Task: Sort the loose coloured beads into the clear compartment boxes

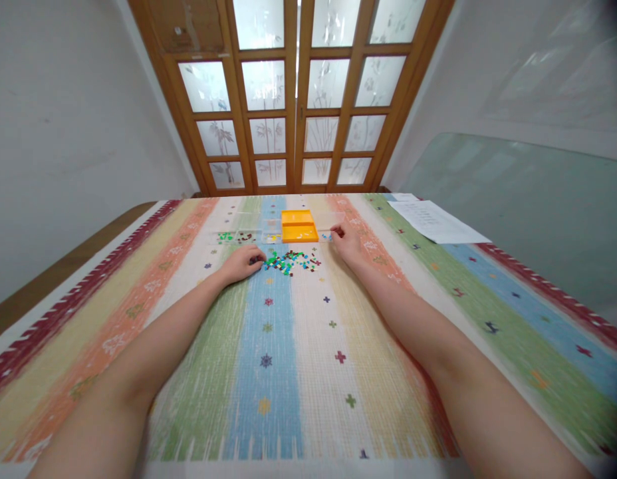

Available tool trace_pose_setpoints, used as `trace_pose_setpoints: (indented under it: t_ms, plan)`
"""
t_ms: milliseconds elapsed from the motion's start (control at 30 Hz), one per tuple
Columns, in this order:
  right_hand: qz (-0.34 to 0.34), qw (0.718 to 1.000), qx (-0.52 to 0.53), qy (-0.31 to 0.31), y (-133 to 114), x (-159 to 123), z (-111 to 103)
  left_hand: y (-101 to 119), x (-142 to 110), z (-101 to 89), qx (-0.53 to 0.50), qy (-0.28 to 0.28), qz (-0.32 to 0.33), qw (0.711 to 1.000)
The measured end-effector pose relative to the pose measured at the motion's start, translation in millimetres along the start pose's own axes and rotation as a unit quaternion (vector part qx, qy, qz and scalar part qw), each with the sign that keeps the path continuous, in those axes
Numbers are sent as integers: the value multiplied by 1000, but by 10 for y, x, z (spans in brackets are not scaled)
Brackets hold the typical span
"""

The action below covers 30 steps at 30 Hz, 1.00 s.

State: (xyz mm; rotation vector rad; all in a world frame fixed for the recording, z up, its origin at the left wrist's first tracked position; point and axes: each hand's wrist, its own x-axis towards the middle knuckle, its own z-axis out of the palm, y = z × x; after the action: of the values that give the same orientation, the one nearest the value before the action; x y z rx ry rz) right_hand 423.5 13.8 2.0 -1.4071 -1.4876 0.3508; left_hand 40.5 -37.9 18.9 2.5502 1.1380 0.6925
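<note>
While left hand (247, 263) touches table at nine o'clock of mixed pieces (290, 261), right hand (344, 241) is near blue pieces (326, 237), two o'clock. Fingers curled; cannot tell if pinching. Yellow-orange box (299, 226): twelve o'clock.

Small green, blue, dark brown and white pieces (290, 262) lie loosely scattered in a low heap on a striped tablecloth (268, 426). Beyond, an open yellow-orange box (298, 218) lies flat, white bits in its near compartment, flanked by clear trays (258, 239) of colored pieces.
</note>
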Motion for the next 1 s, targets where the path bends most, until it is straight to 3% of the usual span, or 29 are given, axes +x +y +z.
trace_pose_setpoints:
  t_ms: [300, 767, 1000]
  plan:
    - [-56, 995, -18, -77, -170, -157, 98, 36, 13, 21, 10, 7, -7, 1000]
    - [-88, 990, -5, -107, -225, -186, 88, 149, 54, 85, 1, 14, -10, 1000]
    - [-88, 990, 2, -113, -218, -195, 92, 124, 36, 96, -57, 51, -73, 994]
